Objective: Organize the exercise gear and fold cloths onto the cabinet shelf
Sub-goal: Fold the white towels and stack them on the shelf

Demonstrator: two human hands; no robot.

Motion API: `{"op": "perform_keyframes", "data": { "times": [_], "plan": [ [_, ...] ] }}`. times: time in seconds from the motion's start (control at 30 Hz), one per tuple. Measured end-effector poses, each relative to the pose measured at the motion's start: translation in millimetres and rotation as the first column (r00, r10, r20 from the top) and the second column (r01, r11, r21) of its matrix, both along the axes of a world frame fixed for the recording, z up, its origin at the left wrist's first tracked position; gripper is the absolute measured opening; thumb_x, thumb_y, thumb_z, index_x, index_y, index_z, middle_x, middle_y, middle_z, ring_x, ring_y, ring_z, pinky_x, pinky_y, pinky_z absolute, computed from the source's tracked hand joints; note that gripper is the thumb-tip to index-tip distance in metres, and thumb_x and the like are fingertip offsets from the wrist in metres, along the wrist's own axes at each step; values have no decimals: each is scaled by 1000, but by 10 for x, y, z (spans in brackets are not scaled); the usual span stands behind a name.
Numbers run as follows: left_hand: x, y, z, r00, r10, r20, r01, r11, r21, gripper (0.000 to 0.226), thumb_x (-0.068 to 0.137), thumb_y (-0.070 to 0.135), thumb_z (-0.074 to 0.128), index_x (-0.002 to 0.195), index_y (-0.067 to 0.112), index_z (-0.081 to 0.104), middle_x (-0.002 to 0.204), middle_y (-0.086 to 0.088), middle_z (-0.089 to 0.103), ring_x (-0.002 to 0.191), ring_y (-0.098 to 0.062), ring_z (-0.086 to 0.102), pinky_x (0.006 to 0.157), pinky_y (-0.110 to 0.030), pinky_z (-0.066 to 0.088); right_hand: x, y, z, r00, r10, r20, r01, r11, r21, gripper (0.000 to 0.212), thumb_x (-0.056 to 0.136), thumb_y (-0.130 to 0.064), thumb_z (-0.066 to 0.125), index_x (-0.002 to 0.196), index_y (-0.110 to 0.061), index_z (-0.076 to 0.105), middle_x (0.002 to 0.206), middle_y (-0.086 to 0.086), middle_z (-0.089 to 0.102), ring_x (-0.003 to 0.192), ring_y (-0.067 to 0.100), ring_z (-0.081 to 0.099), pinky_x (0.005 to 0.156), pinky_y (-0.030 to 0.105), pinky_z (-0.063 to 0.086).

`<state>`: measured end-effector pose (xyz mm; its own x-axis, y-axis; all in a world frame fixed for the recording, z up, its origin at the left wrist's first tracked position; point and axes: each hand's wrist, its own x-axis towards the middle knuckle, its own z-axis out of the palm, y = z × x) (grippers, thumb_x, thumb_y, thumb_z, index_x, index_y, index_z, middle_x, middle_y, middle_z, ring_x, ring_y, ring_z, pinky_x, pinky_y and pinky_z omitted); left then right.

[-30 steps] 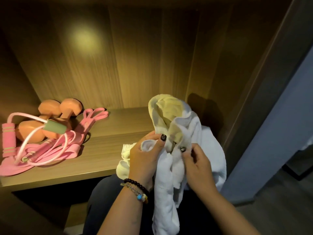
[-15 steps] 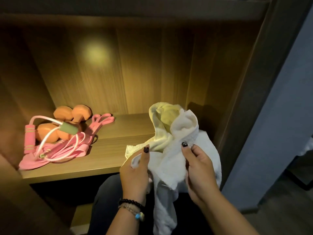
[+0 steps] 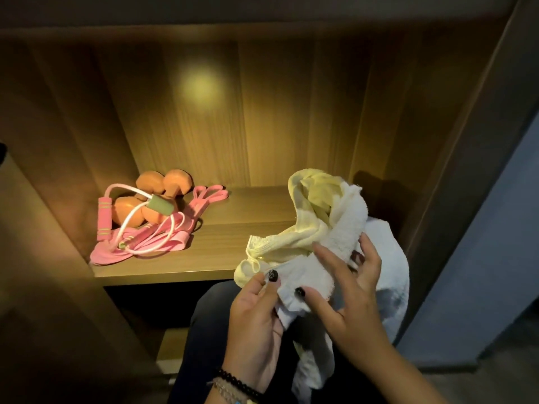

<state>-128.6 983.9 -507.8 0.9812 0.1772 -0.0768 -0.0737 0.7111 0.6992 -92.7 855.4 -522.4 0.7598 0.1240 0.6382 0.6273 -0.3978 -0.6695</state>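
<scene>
Cloths [image 3: 335, 228], white and pale yellow terry bunched together, held up in front of the cabinet shelf [image 3: 242, 237], between both hands and spilling past them. Long axis roughly upright: yellow folds rising above the right hand to a rounded peak, white tail hanging down below the left hand toward the lap. Left hand [image 3: 256, 325] low and nearer the camera, thumb and forefinger pinching a white corner of the cloths; dark-painted nails, bead bracelets [image 3: 233, 386] at the wrist. Right hand [image 3: 347, 293] just beside and slightly above the left, fingers spread and mostly straight, laid loosely against the white roll, thumb tip touching the same corner; no closed grip seen. Broad white panel draped beyond the right hand, on its far side, toward the grey wall [image 3: 478, 258].

Well away to the outer side of the left hand, on the lit wooden shelf: orange dumbbells [image 3: 163, 196] lying side by side, handles running from front to back. Pink jump rope [image 3: 137, 225] looped over them, pink handle standing nearly upright on the far side, green handle slanting across the weights. Pink resistance bands [image 3: 201, 208] beneath and beside, loops pointing away toward the back panel. Dark trousers [image 3: 204, 345] below both hands.
</scene>
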Motion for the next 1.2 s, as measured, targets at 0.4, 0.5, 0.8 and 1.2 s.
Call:
{"op": "perform_keyframes", "data": {
  "times": [0.4, 0.5, 0.8, 1.2],
  "plan": [
    [-22, -5, 46, 998, -39, 42, 42, 996, -77, 29, 86, 16, 56, 107, 1, 69, 117, -29, 63, 109, -40, 63, 87, -43, 56, 66, -119, 212, 894, 41, 445, 77, 967, -244, 12, 82, -29, 68, 78, -19, 71, 129, 4, 51, 133, 26, 39, 94, 64, 32],
    [-26, -24, 80, 997, -29, 77, 43, 983, -181, 30, 86, 15, 56, 108, -2, 69, 118, -31, 62, 104, -36, 66, 79, -38, 58, 22, 17, 161, 942, -1, 335, 24, 998, -66, 10, 80, -28, 69, 77, -18, 69, 113, -2, 60, 125, 17, 48, 96, 57, 33],
    [-52, 102, 53, 978, -79, 193, 85, 996, -20, 33, 85, 15, 67, 116, 4, 67, 123, -23, 63, 111, -30, 64, 81, -30, 56, -62, 318, 182, 992, -83, -91, 109, 937, 331, 11, 73, -33, 78, 77, -37, 68, 90, -16, 65, 96, 10, 61, 85, 43, 51],
    [-45, 170, -32, 979, 39, 200, -118, 909, 399, 34, 80, 4, 63, 114, 8, 65, 102, -12, 74, 98, -22, 70, 75, -22, 55, 3, 55, 555, 993, 58, -101, -67, 993, -93, 14, 78, -11, 76, 86, -23, 74, 85, -16, 67, 84, 2, 62, 78, 21, 48]
  ]
}}
